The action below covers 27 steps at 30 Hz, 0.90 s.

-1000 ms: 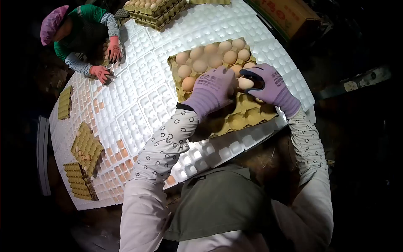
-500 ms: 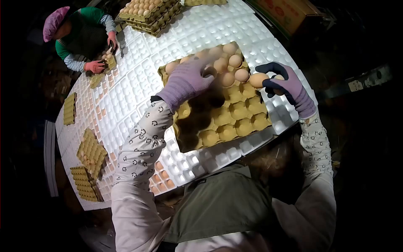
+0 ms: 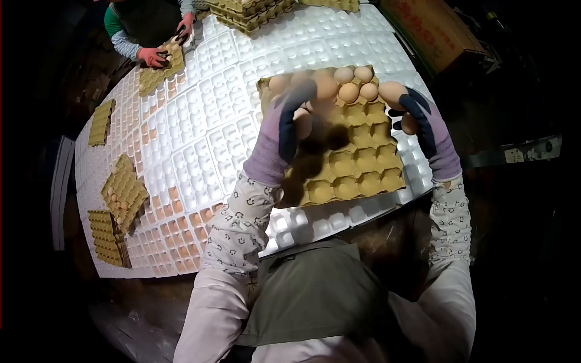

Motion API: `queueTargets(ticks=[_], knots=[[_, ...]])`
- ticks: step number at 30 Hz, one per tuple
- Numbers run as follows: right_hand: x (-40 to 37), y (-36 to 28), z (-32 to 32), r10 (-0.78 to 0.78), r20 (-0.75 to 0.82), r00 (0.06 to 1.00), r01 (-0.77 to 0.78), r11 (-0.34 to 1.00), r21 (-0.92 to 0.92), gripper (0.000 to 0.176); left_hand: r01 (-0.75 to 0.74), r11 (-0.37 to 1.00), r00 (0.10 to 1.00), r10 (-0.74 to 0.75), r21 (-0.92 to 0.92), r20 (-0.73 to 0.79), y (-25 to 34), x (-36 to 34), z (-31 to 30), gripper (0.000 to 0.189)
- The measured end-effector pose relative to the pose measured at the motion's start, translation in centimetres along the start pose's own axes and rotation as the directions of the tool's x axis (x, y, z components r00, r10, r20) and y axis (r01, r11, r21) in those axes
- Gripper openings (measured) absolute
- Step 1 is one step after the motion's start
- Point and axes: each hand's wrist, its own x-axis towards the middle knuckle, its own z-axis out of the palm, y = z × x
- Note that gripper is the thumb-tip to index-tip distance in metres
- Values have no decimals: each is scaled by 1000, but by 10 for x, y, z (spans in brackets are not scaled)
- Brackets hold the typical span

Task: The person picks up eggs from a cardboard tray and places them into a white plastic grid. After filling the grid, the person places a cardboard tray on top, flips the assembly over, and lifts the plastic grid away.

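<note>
My left hand [image 3: 284,118], in a purple glove with dark fingers, is raised over the left part of a pulp egg tray [image 3: 357,158]. One brown egg [image 3: 327,86] is at its fingertips, and another egg [image 3: 302,123] sits lower against the palm. Past the tray's right edge, my right hand [image 3: 425,124] is closed around eggs too: one egg [image 3: 393,94] between thumb and fingers, a second egg [image 3: 409,124] beneath. Several eggs [image 3: 348,92] lie in the tray's far rows; its near cups show bare. My left hand hides part of the tray.
White moulded trays [image 3: 200,169] cover the table, some holding eggs [image 3: 181,236] at the near left. Pulp trays [image 3: 124,190] lie along the left, and a stack [image 3: 251,15] stands at the back. Across the table, a person's gloved hands [image 3: 152,57] handle a tray. A cardboard box [image 3: 433,33] is far right.
My left hand has turned from palm-down over the tray to upright, with eggs now visible in it. Fewer eggs lie in the tray. My right hand still holds its eggs. The view has shifted.
</note>
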Motion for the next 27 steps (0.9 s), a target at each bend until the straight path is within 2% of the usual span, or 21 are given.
queueTargets(ticks=[2,3,4,5,6,8,9,10,11,12,13,14,15,16,17,18,20,21,24,26,27], knots=[[-9,18,27,-113,144,983,10,818,576,62,-314,949,946,313,-4,-88,8,-50,-14,60],[-16,13,46,-108,257,960,-84,769,634,64,-142,922,989,146,-360,-19,1,-67,-33,62],[-21,8,75,-78,307,949,-187,645,741,66,62,680,998,-33,-731,54,-6,-83,-51,67],[-24,3,103,-92,359,929,-220,643,734,56,190,353,971,-205,-916,123,-14,-99,-70,73],[-27,0,130,-103,412,905,-257,639,725,46,202,222,951,-278,-954,137,-20,-120,-84,68],[-35,2,187,-23,457,889,-295,735,610,43,166,166,920,-382,-972,92,-39,-170,-114,58],[-41,8,215,-25,490,871,-282,792,542,45,117,299,920,-391,-947,-9,-50,-197,-132,55],[-47,15,241,-46,518,854,-239,851,469,47,43,655,941,-280,-754,-189,-62,-226,-150,56],[-52,24,270,-66,545,836,-199,888,413,49,25,946,917,-150,-323,-369,-74,-255,-168,56],[-59,39,299,-39,531,846,-182,916,357,48,74,994,852,-20,84,-523,-86,-284,-186,57],[-52,48,326,91,573,814,-345,871,351,46,120,949,859,-246,-290,-449,-110,-320,-234,56],[-42,60,350,221,605,765,-495,803,331,43,266,893,783,-420,-362,-460,-114,-327,-262,52],[-27,84,372,391,558,732,-471,882,0,49,389,806,678,-578,-446,-454,-119,-335,-289,50],[-25,84,399,304,464,832,-261,953,-156,52,494,861,636,-454,-122,-624,-102,-323,-291,45],[-21,100,424,156,375,914,-18,938,-347,49,640,750,566,-309,170,-764,-86,-312,-292,41],[-16,112,447,-25,317,948,201,821,-534,47,664,568,662,-147,485,-735,-89,-301,-295,50],[-4,102,488,-77,326,942,325,451,-831,49,545,289,833,-80,787,-548,-87,-271,-300,49],[4,100,504,-22,347,937,329,385,-863,52,567,308,820,-127,764,-557,-97,-270,-307,48],[43,128,528,-46,220,974,205,578,-790,54,651,405,754,-256,642,-605,-110,-264,-336,46],[64,115,540,140,287,948,199,444,-874,56,604,387,796,-265,697,-544,-118,-271,-356,53],[66,104,546,181,277,944,190,388,-902,59,616,316,777,-395,721,-491,-111,-269,-363,59]])
